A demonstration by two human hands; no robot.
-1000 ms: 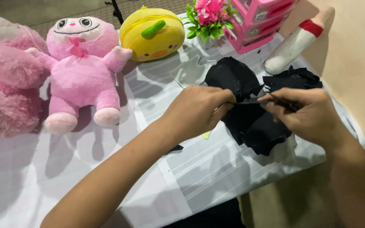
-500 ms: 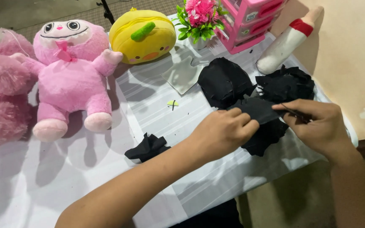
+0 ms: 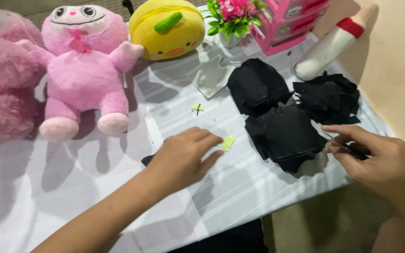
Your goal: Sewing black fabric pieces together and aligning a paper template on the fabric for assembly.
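Three piles of black fabric pieces (image 3: 284,133) lie at the table's right, ragged-edged, the nearest reaching the table (image 3: 240,192) edge. The right hand (image 3: 376,161) pinches a thin dark tool (image 3: 348,147) beside them. The left hand (image 3: 183,157), fingers loosely spread, rests flat by one yellow scrap (image 3: 228,143). Two pink plush toys (image 3: 83,70) sit far left; open tabletop lies near.

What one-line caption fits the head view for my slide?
Left hand reaches for a small yellow-green piece while right hand grips a thin tool beside black fabric pieces.
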